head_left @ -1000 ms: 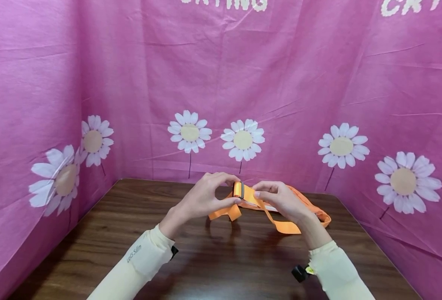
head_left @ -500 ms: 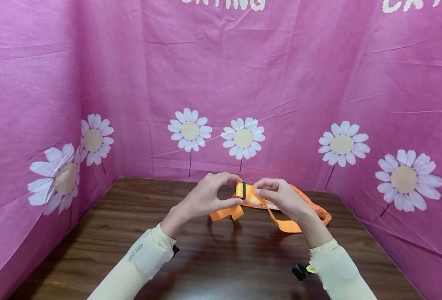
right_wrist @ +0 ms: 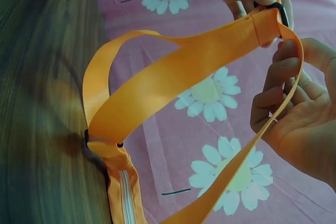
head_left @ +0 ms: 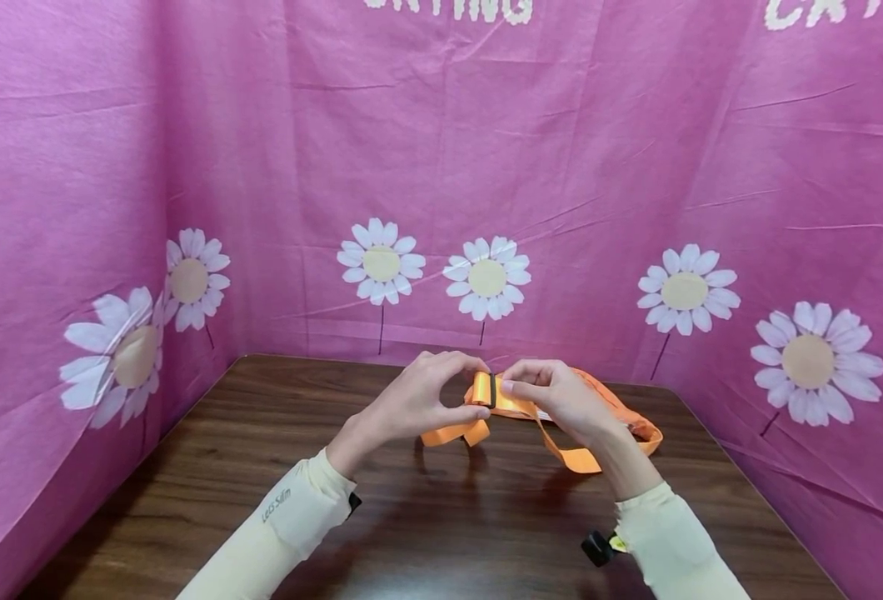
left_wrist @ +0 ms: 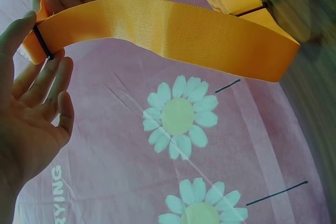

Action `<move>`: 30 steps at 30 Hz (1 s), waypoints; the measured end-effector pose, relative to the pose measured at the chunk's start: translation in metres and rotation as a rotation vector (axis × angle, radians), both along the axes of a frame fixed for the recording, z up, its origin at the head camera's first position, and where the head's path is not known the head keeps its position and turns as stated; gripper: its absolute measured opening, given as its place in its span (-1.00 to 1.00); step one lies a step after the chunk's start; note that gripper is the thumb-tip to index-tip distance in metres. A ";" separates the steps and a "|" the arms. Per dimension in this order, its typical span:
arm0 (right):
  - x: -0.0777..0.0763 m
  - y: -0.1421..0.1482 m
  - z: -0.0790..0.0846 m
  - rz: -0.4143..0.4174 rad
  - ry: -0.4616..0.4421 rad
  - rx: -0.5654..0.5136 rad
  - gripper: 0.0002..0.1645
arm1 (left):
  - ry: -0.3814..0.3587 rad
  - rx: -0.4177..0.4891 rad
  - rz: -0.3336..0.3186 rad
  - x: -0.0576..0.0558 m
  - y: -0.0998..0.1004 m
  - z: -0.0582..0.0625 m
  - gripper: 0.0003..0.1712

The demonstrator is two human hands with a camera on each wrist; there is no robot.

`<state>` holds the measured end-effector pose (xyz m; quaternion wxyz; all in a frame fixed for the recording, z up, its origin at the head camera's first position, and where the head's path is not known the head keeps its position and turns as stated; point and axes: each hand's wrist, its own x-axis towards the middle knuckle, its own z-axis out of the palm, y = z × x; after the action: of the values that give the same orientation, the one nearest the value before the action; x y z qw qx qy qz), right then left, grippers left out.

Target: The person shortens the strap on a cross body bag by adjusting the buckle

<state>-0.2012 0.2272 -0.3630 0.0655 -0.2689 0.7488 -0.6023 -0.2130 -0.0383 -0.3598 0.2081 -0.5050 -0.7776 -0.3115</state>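
An orange webbing strap (left_wrist: 210, 35) runs through a black slider buckle (head_left: 493, 390) above the table. My left hand (head_left: 415, 396) pinches the buckle and the strap loop in it between thumb and fingers. Close on its right, my right hand (head_left: 561, 400) pinches the strap with thumb and forefinger. From there a loose length of strap (right_wrist: 231, 177) hangs down. The strap joins an orange zippered bag (head_left: 621, 408) lying behind my right hand, partly hidden by it. A white zipper (right_wrist: 126, 195) shows on the bag in the right wrist view.
The dark wood table (head_left: 261, 467) lies under both hands. Pink cloth (head_left: 441, 125) printed with white daisies hangs behind it and along the sides. A second black fitting (left_wrist: 252, 9) sits where the strap meets the bag.
My left hand and the buckle have shifted slightly right, closer to my right hand. The right hand has barely moved and keeps its pinch on the strap.
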 end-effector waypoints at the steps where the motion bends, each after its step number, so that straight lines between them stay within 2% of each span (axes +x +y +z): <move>1: 0.000 -0.001 0.000 0.008 0.002 -0.004 -0.74 | 0.003 -0.008 0.005 0.000 0.000 -0.001 -0.41; 6: 0.000 -0.004 -0.003 0.032 0.010 -0.018 -0.73 | 0.017 -0.038 0.028 0.002 0.002 -0.002 -0.42; 11: -0.002 -0.002 -0.005 0.011 -0.009 -0.010 -0.71 | 0.048 -0.049 0.046 0.002 0.002 -0.002 -0.43; 16: -0.003 0.004 -0.006 -0.028 -0.053 -0.008 -0.67 | 0.067 -0.029 0.060 0.001 -0.001 0.001 -0.46; 21: -0.006 0.011 -0.007 -0.042 -0.054 -0.011 -0.66 | 0.061 0.006 0.072 -0.001 -0.005 0.004 -0.47; 30: -0.006 0.012 -0.004 -0.034 -0.050 0.024 -0.67 | 0.030 0.018 0.032 -0.001 -0.007 0.005 -0.46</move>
<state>-0.2071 0.2389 -0.3665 0.0772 -0.2402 0.7585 -0.6009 -0.2145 -0.0457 -0.3546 0.2291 -0.4951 -0.7797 -0.3074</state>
